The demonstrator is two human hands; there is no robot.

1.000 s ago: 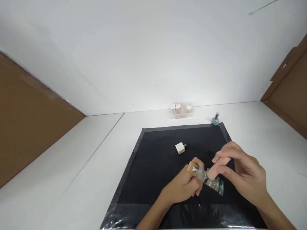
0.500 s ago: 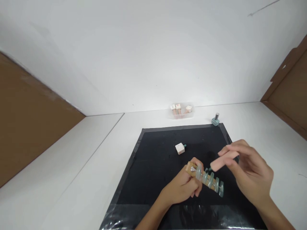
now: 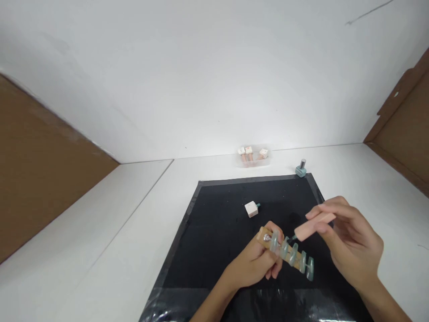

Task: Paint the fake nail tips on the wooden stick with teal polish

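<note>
Several green-tinted false nails (image 3: 293,255) stand in a row along a wooden nail display stand (image 3: 264,237). My left hand (image 3: 259,261) is closed around the stand's left end, over the black mat. Between thumb and fingers, my right hand (image 3: 351,241) pinches a nail polish brush by its pink cap-handle (image 3: 313,226). The brush's dark green tip (image 3: 292,238) points down left at the second nail from the left; whether it touches is hard to tell. A white square nail polish bottle (image 3: 251,209) with a green neck lies tipped on the mat behind my left hand.
The black mat (image 3: 214,232) covers the white table. Behind it stands a clear plastic box (image 3: 253,163) holding several white-and-pink polish bottles. A teal bottle with a silver cap (image 3: 300,169) is at the mat's back right corner. Brown cardboard panels (image 3: 43,170) flank the table.
The nail stand has tilted slightly, its right end a little lower and its left end shifted left. The right hand with the brush has barely moved.
</note>
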